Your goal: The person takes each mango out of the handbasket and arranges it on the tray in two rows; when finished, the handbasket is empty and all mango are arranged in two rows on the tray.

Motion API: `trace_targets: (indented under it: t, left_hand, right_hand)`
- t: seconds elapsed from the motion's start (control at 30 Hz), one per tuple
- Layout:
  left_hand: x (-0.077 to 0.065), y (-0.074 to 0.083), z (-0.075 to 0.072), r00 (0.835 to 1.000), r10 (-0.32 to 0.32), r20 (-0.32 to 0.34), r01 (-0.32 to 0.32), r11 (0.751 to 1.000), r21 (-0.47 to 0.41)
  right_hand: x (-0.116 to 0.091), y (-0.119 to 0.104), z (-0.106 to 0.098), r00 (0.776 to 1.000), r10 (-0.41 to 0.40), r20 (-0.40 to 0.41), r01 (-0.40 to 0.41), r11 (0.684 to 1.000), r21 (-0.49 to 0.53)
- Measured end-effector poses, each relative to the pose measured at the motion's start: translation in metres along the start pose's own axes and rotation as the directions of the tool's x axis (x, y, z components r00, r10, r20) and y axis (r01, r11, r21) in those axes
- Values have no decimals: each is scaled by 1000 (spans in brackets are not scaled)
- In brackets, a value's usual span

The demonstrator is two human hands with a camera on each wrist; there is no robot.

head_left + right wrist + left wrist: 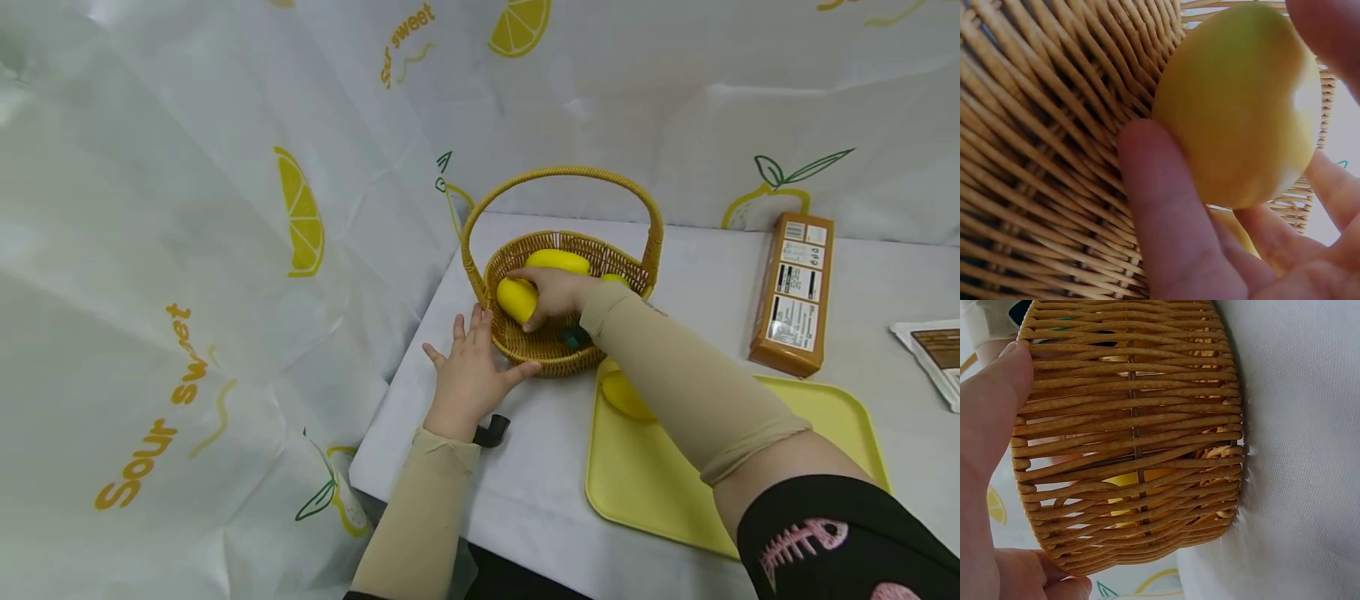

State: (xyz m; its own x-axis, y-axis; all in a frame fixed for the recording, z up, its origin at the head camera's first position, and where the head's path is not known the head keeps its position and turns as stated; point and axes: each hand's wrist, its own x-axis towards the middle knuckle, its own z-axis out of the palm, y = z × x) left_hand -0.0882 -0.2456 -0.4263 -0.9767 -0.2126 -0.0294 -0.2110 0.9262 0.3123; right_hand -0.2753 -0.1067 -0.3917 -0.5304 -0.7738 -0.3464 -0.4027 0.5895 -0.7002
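Observation:
A wicker basket (551, 365) with a tall arched handle stands on the white table. Inside it my right hand (558, 293) grips a smooth yellow mango (516, 300) near the left wall; the right wrist view shows a greenish tinge on this mango (1235, 112), with thumb and fingers around it. Behind the hand lies another yellow fruit (557, 261), and a third one (615, 279) is partly hidden by the right arm. My left hand (471, 375) is at the basket's near left side, fingers spread, thumb on the rim in the left wrist view.
A yellow tray (652, 483) lies at the right under my right forearm, with yellow fruit (626, 396) at its far left corner. Beyond it are an orange-brown box (797, 292) and a packet (937, 354). A lemon-printed sheet (225, 250) hangs behind and left.

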Motion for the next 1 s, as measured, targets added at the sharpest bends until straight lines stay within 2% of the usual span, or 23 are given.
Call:
trace_targets:
  t: [0.27, 0.6, 0.73, 1.0]
  left_hand:
    - [0, 4, -1, 1000, 7, 4, -7, 1000, 10]
    - [0, 7, -5, 1000, 3, 3, -3, 1000, 19]
    - [1, 6, -5, 1000, 0, 7, 0, 1000, 25]
    - [0, 4, -3, 1000, -20, 14, 20, 1000, 2]
  right_hand:
    - [-6, 5, 0, 1000, -9, -29, 10, 1000, 16]
    - [-13, 7, -8, 994, -70, -79, 75, 995, 66]
    - [-18, 7, -13, 992, -63, -111, 76, 989, 124]
    - [-37, 4, -18, 990, -66, -127, 99, 958, 270]
